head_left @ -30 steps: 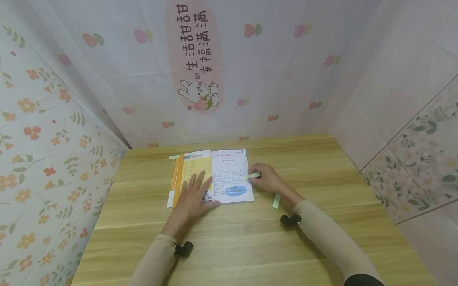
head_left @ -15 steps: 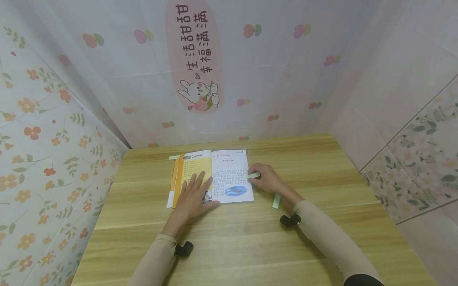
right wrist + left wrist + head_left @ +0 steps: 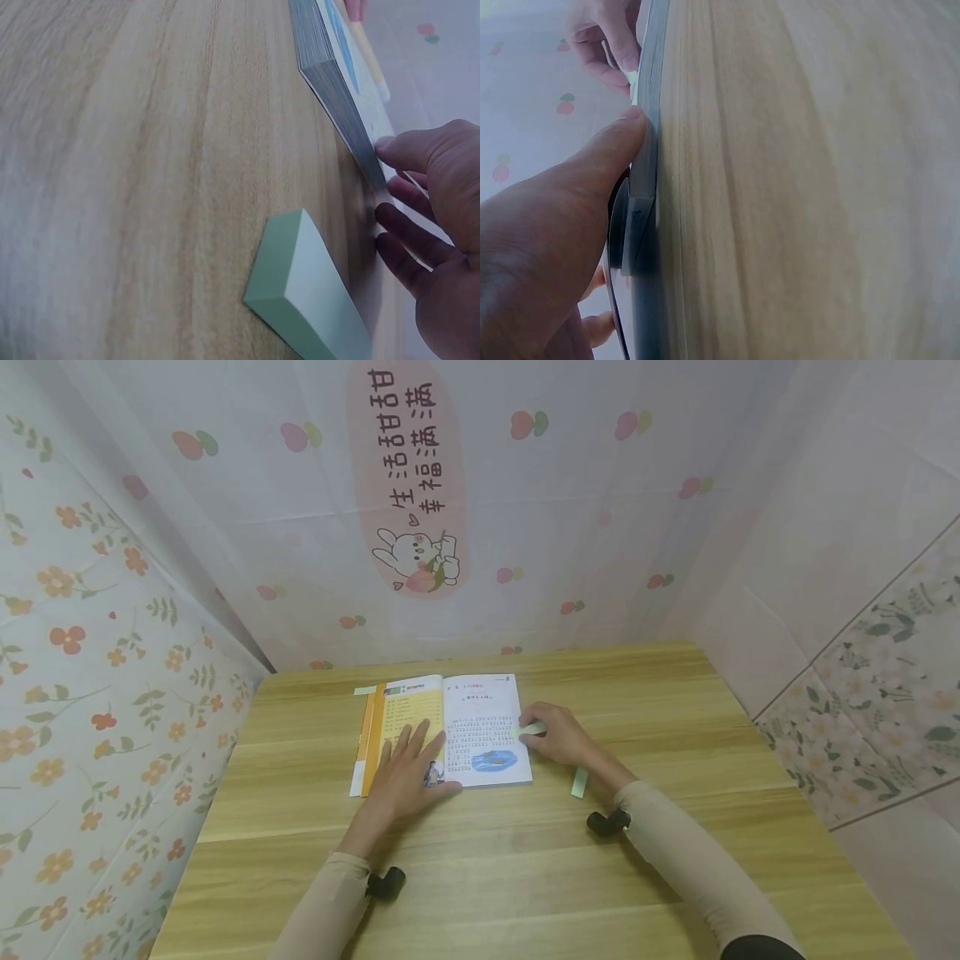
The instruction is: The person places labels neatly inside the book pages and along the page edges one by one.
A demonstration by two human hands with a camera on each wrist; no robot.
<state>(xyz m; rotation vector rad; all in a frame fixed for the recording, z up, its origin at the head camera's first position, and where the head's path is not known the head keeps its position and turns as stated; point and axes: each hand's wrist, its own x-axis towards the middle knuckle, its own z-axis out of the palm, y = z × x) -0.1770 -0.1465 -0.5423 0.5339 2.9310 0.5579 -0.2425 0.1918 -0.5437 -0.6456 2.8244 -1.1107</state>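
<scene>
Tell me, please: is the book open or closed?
Open: the book lies with two facing pages showing, the left hand resting on one.

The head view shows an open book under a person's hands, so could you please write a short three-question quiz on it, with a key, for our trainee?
1. Multiple choice: what does the right-hand grip pinch?
a) a pen
b) a pale green strip
c) a pair of scissors

2. True or false: the green block touches the open book.

3. Short answer: on which part of the book does the left-hand grip mainly rest?

Key:
1. b
2. False; bare table shows between them.
3. On the yellow page.
</scene>
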